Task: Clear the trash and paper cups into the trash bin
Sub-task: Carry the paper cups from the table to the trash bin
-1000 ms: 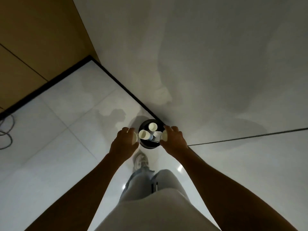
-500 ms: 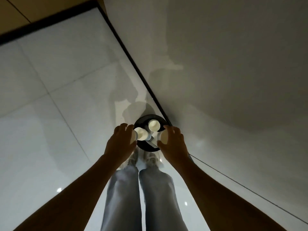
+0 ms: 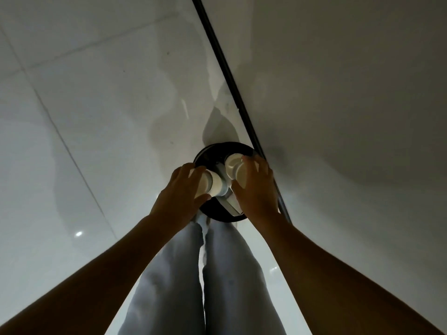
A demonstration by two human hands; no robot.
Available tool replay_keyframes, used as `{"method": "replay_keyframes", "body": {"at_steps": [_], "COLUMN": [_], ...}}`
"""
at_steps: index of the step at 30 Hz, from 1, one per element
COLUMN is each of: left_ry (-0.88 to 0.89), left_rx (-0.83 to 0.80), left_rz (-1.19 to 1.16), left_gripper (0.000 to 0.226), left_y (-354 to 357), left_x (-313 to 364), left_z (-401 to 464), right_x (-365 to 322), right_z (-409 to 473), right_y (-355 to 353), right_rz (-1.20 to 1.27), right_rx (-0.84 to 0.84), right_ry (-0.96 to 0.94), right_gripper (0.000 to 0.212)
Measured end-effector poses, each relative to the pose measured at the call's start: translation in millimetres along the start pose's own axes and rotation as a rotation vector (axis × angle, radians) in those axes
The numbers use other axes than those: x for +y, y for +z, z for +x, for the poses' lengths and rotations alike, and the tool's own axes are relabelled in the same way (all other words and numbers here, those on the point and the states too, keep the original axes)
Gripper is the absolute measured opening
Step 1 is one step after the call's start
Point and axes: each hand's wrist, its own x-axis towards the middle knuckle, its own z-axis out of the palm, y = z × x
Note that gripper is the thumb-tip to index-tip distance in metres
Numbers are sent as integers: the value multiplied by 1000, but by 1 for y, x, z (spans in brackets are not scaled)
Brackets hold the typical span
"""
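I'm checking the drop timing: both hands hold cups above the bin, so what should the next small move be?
Probably open both hands. The left hand grips a paper cup and the right hand grips another cup, both directly above the black trash bin, so they should fall in.

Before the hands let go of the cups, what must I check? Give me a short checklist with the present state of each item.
1. Left hand holds a paper cup: ok.
2. Right hand holds its own cup: ok.
3. Both cups are over the black trash bin: ok.
4. Bin mouth is open: ok.
5. Room left inside the bin: cannot tell.
6. Bin stands steady by the wall: cannot tell.
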Motion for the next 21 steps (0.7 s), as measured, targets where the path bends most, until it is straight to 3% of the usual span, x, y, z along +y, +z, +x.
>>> {"method": "replay_keyframes", "body": {"at_steps": [8, 14, 17, 21], "left_ry": [93, 116, 87, 17], "left_rx": [-106, -113, -89, -22], "left_rz": [33, 21, 85, 117], "left_gripper": [71, 73, 76, 63], "left_y": [34, 43, 35, 2], "left_x": [-19, -21, -20, -8], "left_z": [26, 31, 22, -15], "right_x": [20, 26, 19, -8], "right_z": [36, 44, 37, 9], "right_y": [57, 74, 66, 26], "right_rz": [-91, -189, -173, -185], "right_rx": [25, 0, 19, 15], "right_ry": [-100, -75, -44, -21], "right_gripper": [65, 88, 80, 73]}}
